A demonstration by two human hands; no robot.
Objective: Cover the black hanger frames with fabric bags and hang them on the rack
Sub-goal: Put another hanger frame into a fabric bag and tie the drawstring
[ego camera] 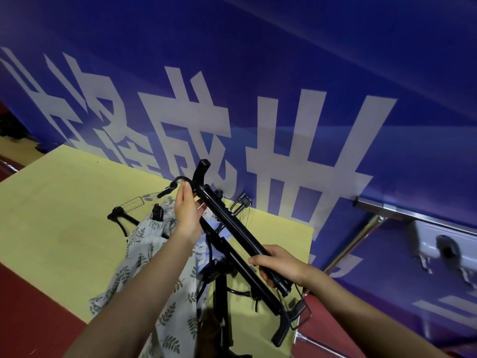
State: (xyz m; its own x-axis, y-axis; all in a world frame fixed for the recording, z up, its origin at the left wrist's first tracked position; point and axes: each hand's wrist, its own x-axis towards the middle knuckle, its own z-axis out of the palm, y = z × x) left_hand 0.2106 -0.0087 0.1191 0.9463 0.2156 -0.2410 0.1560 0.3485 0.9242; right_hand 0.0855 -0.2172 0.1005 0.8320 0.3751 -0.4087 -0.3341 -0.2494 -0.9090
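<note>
- Over the yellow table, head view: black hanger frame held up folded, running from 11 o'clock near the top down to 5 o'clock, bare of any fabric.
- Right hand at 5 o'clock, fingers curled round the frame's lower bars.
- Left hand at 11 o'clock, palm against the upper end just under the hook; fingers mostly straight, actual hold not clear from here.
- Leaf-print fabric bag lying crumpled below, at 7 o'clock, draped over the table's near edge; more black frames lying at 9 o'clock beside it.
- Probably best: keep the right-hand grip firm and low, steady the hook end, unfold or align the bars before reaching for the bag.
- Find the bag's mouth first, then feed the hook end in, drawing cloth down evenly.
- Watch for wire clips at the lower end; likely to snag fabric.
</note>
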